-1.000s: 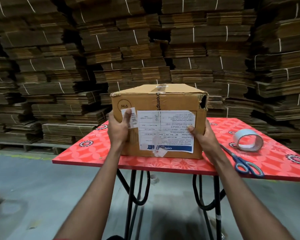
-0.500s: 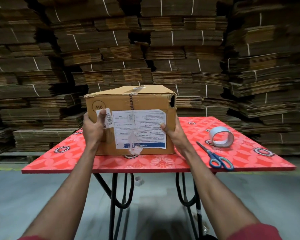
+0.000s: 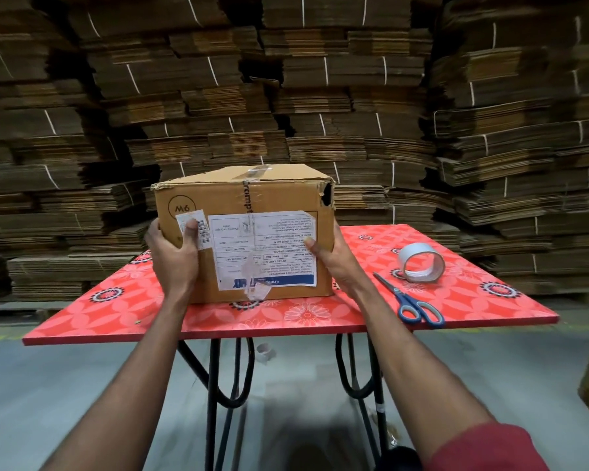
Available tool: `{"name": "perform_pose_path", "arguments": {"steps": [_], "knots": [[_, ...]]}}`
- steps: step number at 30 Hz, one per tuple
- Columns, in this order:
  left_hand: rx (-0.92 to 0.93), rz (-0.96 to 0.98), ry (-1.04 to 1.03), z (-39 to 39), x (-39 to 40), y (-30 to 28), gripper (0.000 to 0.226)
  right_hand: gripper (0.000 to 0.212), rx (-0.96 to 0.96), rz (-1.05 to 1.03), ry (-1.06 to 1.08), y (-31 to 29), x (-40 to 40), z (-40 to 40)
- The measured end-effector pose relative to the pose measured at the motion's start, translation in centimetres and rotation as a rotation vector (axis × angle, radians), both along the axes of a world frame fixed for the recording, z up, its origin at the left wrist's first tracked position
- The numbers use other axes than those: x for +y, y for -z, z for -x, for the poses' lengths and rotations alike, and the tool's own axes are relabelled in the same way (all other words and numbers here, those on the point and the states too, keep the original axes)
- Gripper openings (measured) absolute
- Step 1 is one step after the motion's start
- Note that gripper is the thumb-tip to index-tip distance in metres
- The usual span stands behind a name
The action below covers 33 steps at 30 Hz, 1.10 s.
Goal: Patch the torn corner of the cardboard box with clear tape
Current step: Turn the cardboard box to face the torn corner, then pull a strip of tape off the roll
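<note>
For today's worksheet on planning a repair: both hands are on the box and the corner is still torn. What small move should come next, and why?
Probably let the right hand go and reach for the tape roll. The torn corner gapes untaped at the cardboard box's upper right, the roll lies unused beside the scissors, and the left hand can steady the box.

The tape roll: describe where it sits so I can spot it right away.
Find the red floral table with the cardboard box held by both hands. To the right of the box, toward the table's far right side, the tape roll stands on its edge, just beyond the blue-handled scissors. It is the only pale, hollow ring there.
</note>
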State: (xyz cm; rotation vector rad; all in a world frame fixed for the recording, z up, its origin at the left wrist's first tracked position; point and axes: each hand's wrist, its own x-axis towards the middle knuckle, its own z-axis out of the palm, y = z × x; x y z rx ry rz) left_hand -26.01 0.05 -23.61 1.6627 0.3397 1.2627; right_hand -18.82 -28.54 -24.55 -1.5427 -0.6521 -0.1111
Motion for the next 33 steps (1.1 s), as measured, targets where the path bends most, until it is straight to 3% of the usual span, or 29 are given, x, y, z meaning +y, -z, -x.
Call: {"name": "perform_pose_path", "arguments": {"steps": [3, 5, 7, 10, 13, 20, 23, 28, 33], "knots": [[-0.122, -0.142, -0.308, 0.5, -3.6, 1.0, 0.057, 0.098, -0.005, 0.116, 0.017, -0.2, -1.6, -0.3], [-0.250, -0.254, -0.292, 1.0, -6.9, 1.6, 0.043, 0.105, 0.023, 0.160, 0.046, -0.2, -4.0, -0.4], [-0.330, -0.354, -0.147, 0.9, -10.4, 2.3, 0.031, 0.086, 0.037, 0.151, 0.127, 0.0, -7.1, -0.3], [-0.336, -0.499, 0.103, 0.4, -15.7, 2.7, 0.018, 0.039, 0.080, 0.057, 0.362, 1.0, -12.2, -0.8], [-0.199, -0.659, 0.368, -0.7, -21.0, 2.8, 0.018, 0.014, 0.115, 0.064, 0.509, 2.2, -15.8, -1.1], [0.317, -0.772, 0.681, -6.2, -29.8, 3.6, 0.032, 0.014, 0.165, 0.313, 0.651, 4.0, -19.0, -2.1], [0.480, -0.813, 0.719, -8.1, -31.1, 3.8, 0.031, 0.027, 0.107, 0.449, 0.725, 3.6, -18.8, -2.5], [0.552, -0.835, 0.753, -9.7, -31.4, 5.2, 0.030, 0.025, -0.025, 0.531, 0.780, 3.6, -17.6, -2.9], [0.519, -0.578, 0.774, -10.5, -30.5, 5.2, 0.021, 0.027, 0.003, 0.579, 0.750, 3.8, -16.3, -3.7]]}}
